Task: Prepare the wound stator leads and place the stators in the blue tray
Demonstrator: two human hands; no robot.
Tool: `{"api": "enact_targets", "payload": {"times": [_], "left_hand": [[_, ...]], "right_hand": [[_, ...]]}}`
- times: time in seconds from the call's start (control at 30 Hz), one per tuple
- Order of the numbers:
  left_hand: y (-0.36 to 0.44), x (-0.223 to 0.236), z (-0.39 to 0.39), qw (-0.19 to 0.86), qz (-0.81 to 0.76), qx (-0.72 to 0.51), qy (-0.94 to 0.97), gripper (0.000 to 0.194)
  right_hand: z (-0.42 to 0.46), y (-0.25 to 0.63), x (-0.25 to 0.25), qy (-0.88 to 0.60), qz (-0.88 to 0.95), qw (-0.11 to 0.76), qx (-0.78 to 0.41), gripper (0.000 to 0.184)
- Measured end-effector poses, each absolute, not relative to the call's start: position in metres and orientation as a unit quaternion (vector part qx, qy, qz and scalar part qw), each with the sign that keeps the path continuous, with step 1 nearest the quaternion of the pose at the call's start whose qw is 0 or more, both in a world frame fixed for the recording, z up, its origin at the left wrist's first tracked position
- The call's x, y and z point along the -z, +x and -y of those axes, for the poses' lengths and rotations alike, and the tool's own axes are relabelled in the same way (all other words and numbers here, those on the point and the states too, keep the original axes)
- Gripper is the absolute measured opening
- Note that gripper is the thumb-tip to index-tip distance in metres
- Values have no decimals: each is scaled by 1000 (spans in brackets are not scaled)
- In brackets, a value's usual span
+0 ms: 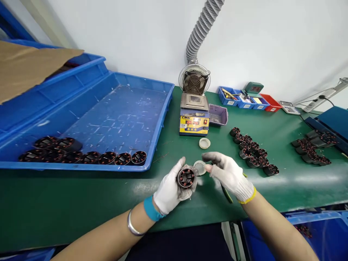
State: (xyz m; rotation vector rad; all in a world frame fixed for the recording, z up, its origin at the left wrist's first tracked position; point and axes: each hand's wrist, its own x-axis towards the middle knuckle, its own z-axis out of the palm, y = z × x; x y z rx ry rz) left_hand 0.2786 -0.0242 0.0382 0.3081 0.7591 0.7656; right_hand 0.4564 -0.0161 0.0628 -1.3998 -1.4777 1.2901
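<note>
Your left hand [170, 190] is gripping the dark metal ring with copper coils [186, 177], at six o'clock from the boxy yellow-and-blue machine [194, 124]. The ring is probably feeling heavy and hard; its wires may be bending easily, so holding its outside is safest. At three o'clock, your right hand [230, 174] is hanging with fingers apart. Your left hand is hiding the ring's bottom.

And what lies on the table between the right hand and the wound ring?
A small round dish shows between the right hand and the held ring in the head view.
</note>
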Motion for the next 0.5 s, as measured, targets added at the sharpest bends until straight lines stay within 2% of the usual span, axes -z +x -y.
{"api": "enact_targets", "payload": {"times": [0.07,0.17,0.27,0.33,0.37,0.43,0.5], "left_hand": [[278,-40,23,848,-356,-364,145,48],[277,-35,20,848,-361,-360,147,44],[274,-27,20,876,-330,-292,194,53],[272,-25,21,901,-302,-201,238,62],[272,-25,21,909,-288,-176,245,59],[272,-27,19,914,-262,-230,206,39],[271,-28,12,872,-250,-409,97,19]], "right_hand": [[10,455,-61,-522,553,329,-560,40],[6,445,-67,-517,581,311,-546,23],[6,437,-79,-509,695,268,-432,19],[8,436,-88,-482,787,245,-298,16],[10,437,-91,-466,821,243,-221,13],[12,439,-97,-432,861,250,-95,11],[11,442,-101,-410,867,279,-46,8]]}}
